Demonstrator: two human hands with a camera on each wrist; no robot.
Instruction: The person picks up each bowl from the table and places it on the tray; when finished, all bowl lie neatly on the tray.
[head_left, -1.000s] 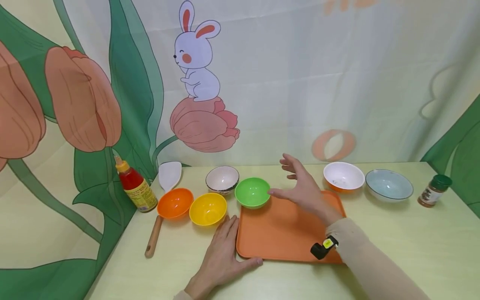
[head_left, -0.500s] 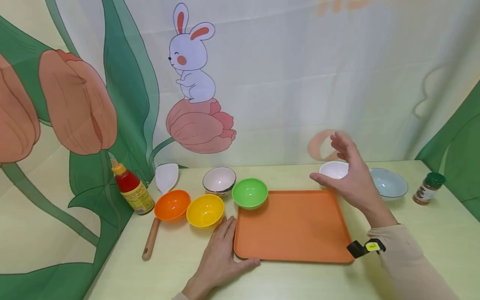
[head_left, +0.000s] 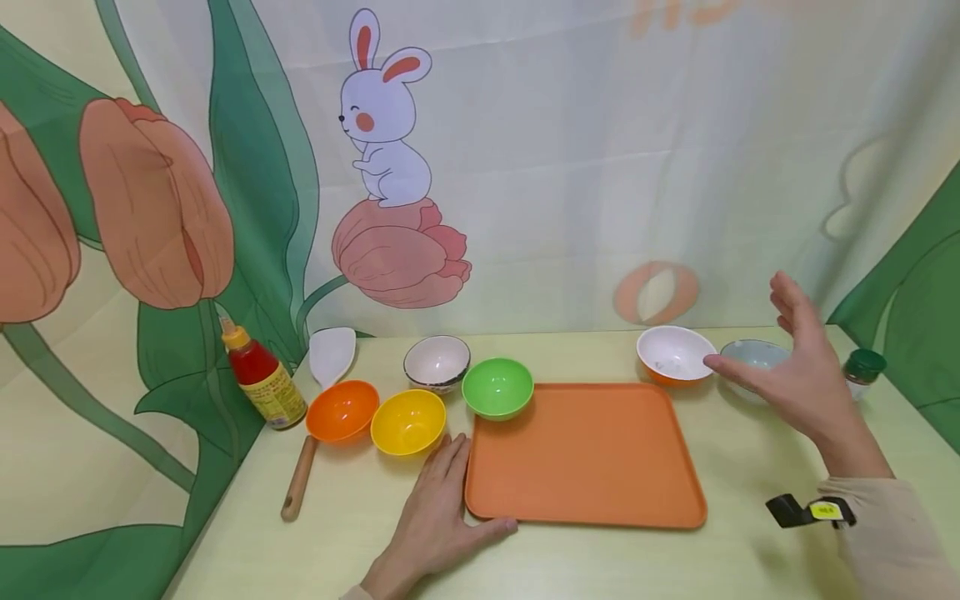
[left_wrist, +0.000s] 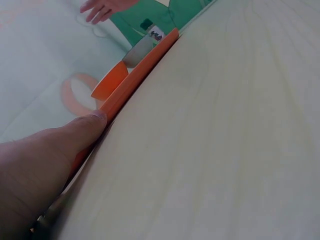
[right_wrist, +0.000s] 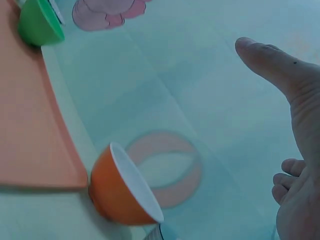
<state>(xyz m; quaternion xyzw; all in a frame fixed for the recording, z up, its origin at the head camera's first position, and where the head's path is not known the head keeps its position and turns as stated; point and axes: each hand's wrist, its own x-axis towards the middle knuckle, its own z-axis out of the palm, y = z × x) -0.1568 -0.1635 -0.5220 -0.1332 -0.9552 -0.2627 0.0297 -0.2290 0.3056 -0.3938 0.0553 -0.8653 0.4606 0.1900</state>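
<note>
My left hand lies with fingers extended at the front left corner of the orange tray; its thumb reaches along the tray's front edge. My right hand is raised with thumb and fingers spread, holding nothing. In the head view it overlaps the pale blue bowl at the right. Just left of its thumb is the bowl with white inside and orange outside, also seen in the right wrist view. A green bowl overlaps the tray's back left corner.
Left of the tray are a yellow bowl, an orange bowl and a white patterned bowl. A wooden-handled spatula lies behind the orange bowl. A red sauce bottle stands far left, a green-capped jar far right.
My right hand has moved right, from beside the green bowl, past the white-and-orange bowl, to over the pale blue bowl. My left hand has stayed at the tray's corner.
</note>
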